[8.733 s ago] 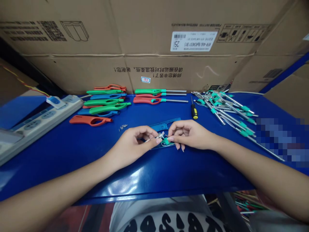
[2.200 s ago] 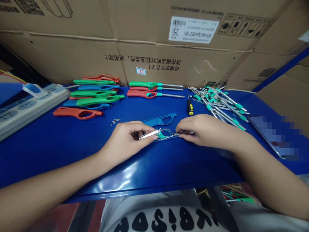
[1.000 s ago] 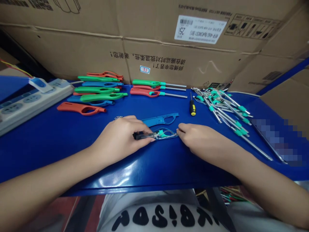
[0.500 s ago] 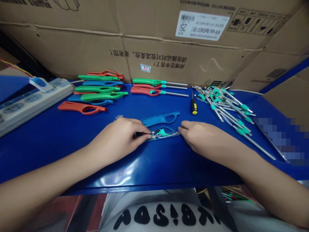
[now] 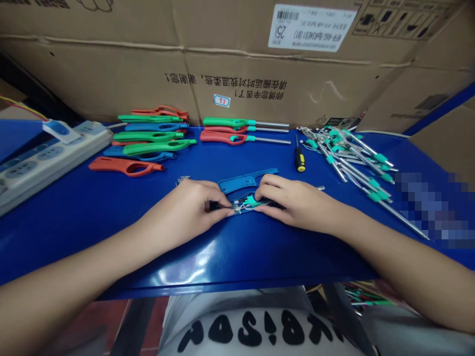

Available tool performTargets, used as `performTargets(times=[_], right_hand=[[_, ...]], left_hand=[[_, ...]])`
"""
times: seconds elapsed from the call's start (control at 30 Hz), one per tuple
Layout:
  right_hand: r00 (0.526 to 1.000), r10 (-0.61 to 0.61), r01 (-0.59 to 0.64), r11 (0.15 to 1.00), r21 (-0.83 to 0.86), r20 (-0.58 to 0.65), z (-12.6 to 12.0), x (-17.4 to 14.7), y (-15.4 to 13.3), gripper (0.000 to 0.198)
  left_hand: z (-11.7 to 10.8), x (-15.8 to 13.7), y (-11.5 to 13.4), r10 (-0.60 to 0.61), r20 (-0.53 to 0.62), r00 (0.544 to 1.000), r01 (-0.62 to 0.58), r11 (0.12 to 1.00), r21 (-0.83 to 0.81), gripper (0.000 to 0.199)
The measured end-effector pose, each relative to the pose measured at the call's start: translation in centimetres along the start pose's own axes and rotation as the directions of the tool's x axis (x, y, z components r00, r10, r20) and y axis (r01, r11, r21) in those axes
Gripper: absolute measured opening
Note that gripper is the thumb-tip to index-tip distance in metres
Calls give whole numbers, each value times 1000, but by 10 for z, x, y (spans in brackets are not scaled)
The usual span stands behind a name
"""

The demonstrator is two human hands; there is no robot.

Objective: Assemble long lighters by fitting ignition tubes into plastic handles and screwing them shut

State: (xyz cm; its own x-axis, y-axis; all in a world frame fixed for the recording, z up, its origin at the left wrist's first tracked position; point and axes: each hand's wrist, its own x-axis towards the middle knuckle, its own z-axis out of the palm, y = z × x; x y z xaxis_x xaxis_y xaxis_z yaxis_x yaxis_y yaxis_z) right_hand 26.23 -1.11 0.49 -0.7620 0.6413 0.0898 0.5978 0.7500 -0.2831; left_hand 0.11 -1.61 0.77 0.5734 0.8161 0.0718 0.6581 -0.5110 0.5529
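Note:
Between my hands lies an open blue lighter casing half of a long-necked lighter, with white wires and a teal trigger inside. My left hand pinches its left end with thumb and forefinger. My right hand is closed around the right part, fingers on the far side and thumb on the near side by the trigger; exactly what the fingertips press is partly hidden. A metal tube tip shows beyond my right hand. Just behind lies the other blue casing half, its inside facing up.
Coloured casings and several lighters with metal tubes lie at the back. A screwdriver and a pile of tube assemblies are on the right. Small screws lie behind my left hand. A power strip stands left, a cardboard box behind.
My right hand has moved left from the casing's right end to beside the teal trigger, and the tube tip shows behind it. My left hand keeps its pinch in place.

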Motion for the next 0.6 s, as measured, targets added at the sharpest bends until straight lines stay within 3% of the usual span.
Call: performTargets(times=[0.4, 0.6], right_hand=[[998, -12, 28, 961, 277, -59, 8, 1, 11, 9], [996, -52, 74, 943, 325, -75, 4, 3, 8, 8]], left_hand=[[0, 0, 2, 4, -4, 1000, -4, 1000, 2, 8], [-1, -1, 2, 25, 6, 1000, -25, 1000, 11, 11]])
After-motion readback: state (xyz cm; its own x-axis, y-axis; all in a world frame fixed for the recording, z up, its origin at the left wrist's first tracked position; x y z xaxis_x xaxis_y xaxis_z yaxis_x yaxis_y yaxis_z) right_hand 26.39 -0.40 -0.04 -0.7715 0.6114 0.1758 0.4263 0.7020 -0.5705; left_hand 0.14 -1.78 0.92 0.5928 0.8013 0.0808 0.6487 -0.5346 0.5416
